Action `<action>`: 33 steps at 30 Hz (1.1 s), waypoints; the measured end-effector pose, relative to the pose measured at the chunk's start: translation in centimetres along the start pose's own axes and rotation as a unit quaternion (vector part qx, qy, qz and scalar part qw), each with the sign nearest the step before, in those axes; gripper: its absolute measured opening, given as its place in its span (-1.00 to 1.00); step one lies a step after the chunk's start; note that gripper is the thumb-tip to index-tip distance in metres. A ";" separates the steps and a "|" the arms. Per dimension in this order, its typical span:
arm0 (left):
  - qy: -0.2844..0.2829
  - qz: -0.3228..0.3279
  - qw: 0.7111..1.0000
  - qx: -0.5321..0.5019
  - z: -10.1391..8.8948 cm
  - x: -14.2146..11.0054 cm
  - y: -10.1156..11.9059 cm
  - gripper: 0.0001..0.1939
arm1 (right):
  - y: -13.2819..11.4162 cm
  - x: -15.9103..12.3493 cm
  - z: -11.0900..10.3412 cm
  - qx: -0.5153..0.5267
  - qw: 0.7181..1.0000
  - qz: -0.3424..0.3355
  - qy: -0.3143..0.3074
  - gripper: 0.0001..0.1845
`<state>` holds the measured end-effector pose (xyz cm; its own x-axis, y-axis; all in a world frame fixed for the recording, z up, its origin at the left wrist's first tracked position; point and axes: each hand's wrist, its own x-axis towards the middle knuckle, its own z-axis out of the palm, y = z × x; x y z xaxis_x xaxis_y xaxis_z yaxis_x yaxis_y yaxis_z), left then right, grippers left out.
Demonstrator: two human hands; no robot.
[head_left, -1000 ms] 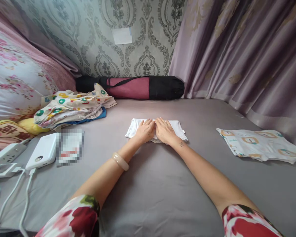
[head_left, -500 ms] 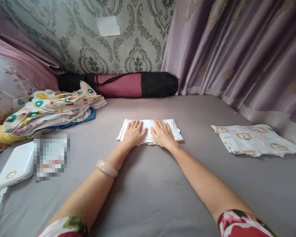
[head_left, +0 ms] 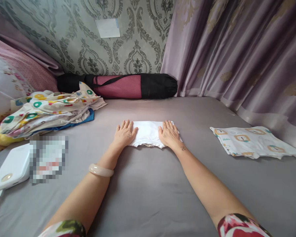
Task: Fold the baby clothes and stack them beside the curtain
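A folded white garment point(head_left: 148, 132) lies flat on the grey bedsheet point(head_left: 148, 184), its curved, gathered edge towards me. My left hand point(head_left: 125, 133) rests flat over its left end, fingers stretched and pointing away from me. On the right end lies my right hand point(head_left: 170, 134), palm down with the fingers extended. Both hands cover the garment's side edges, and neither grips it. Off to the right is another folded garment point(head_left: 254, 141), white with orange and teal prints, which no hand touches.
A heap of patterned clothes point(head_left: 49, 110) sits at the left. Nearer me are a white power bank point(head_left: 11, 168) with a cable and a blurred-out item point(head_left: 49, 159). A pink and black rolled bag point(head_left: 118, 86) lies along the wall, beside purple curtains point(head_left: 202, 49).
My hands have slid apart across the white garment, the left one leftward and the right one rightward, uncovering its middle. The view has shifted slightly.
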<state>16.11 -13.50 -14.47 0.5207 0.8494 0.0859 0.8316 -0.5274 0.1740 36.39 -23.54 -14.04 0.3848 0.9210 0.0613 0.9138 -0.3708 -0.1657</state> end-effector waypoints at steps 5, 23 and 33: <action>-0.020 -0.003 1.000 -0.011 -0.2 0.1 -1.0 -0.35 | 1.4 0.2 -0.3 -0.001 0.999 0.038 -0.005 -0.32; 0.093 0.103 0.990 0.008 -0.8 -1.0 2.2 -0.44 | -1.4 -0.9 -1.0 0.000 0.993 -0.069 0.092 -0.40; 0.007 0.180 0.984 0.005 0.9 -2.0 3.8 -0.43 | -3.5 -2.1 0.7 0.036 0.985 -0.160 0.044 -0.39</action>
<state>18.36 -17.23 -14.89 0.7787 0.6083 0.1539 0.5964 -0.7937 0.1197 32.27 -24.07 -14.31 0.0906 0.9744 0.2057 0.9800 -0.0505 -0.1924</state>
